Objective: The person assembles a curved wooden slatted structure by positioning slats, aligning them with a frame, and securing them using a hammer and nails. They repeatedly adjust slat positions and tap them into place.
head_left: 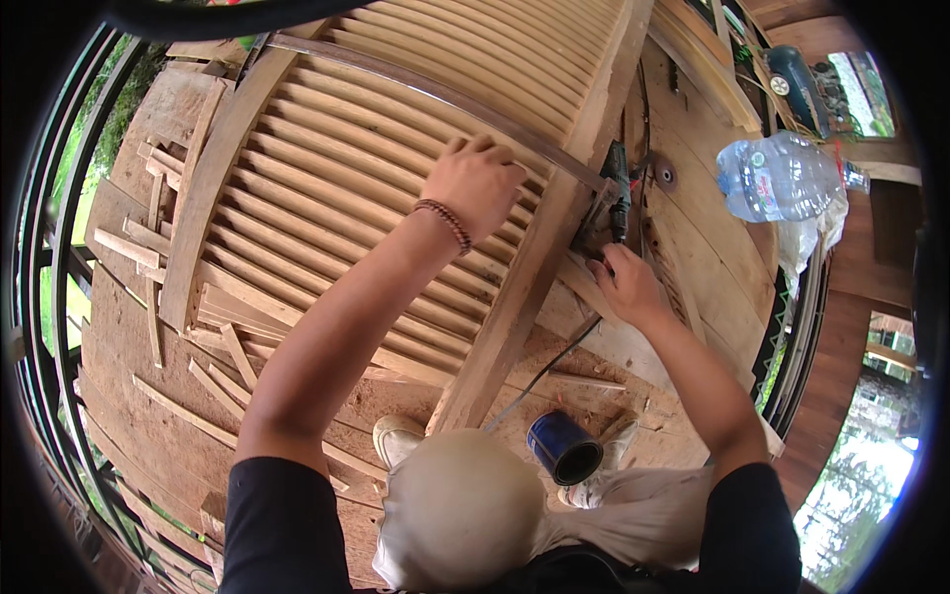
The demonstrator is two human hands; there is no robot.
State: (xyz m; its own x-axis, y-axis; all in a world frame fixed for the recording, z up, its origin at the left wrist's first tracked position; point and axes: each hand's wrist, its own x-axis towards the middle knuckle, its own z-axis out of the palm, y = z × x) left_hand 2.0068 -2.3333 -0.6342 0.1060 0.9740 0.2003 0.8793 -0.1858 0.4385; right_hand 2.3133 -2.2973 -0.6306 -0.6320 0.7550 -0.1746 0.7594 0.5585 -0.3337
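Note:
A louvered wooden panel [327,168] with many parallel slats lies before me. A long metal bar clamp [416,87] spans it from the far left to the right-hand frame rail. My left hand [475,188], a beaded bracelet at its wrist, rests over the slats near that rail, with bent fingers and nothing held. At the clamp's right end, just outside the rail, my right hand [631,284] has its fingers closed at the dark screw end; the exact part gripped is hidden. A green-and-black power tool [617,183] lies just beyond that hand.
Loose wooden strips [188,406] litter the plank floor on the left. Near my feet is a blue can [564,447], tilted, with a dark cable [554,361] nearby. A large clear water bottle [782,178] and a dark green tank [798,89] are at the right.

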